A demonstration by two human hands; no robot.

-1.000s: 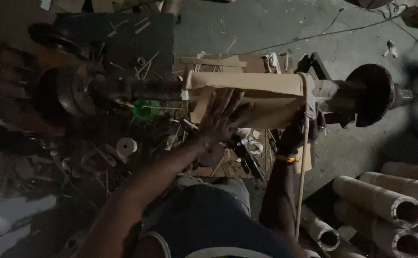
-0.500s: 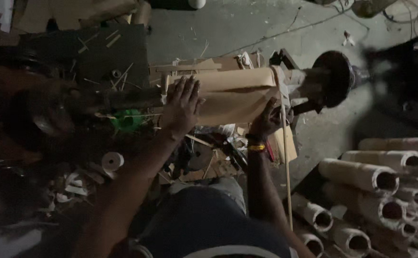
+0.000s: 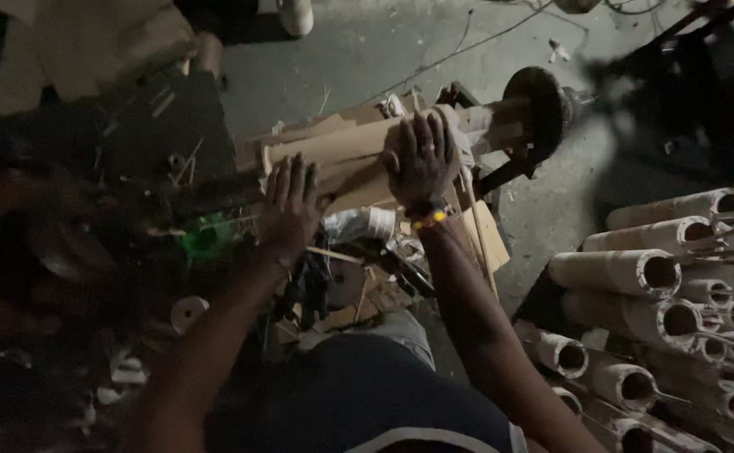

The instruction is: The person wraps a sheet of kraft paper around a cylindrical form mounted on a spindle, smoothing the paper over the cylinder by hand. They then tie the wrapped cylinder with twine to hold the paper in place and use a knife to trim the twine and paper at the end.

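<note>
A long tan cardboard roll (image 3: 342, 151) lies sideways on a machine spindle in front of me. My left hand (image 3: 290, 204) presses flat on its left part, fingers spread. My right hand (image 3: 421, 159) lies flat on its right part, a bright band at the wrist. A dark round wheel (image 3: 537, 109) caps the spindle at the right end. Neither hand grips anything.
Several cardboard tubes (image 3: 635, 273) are stacked at the right. A green object (image 3: 203, 239), a roll of tape (image 3: 186, 312) and scattered tools and scraps lie in the dark clutter at the left. Flat cardboard pieces (image 3: 480, 239) sit below the roll. Grey concrete floor (image 3: 358, 59) beyond.
The view has shifted, so the roll sits further left and higher. My right hand came up from under the roll's right end and now lies flat on top of it.
</note>
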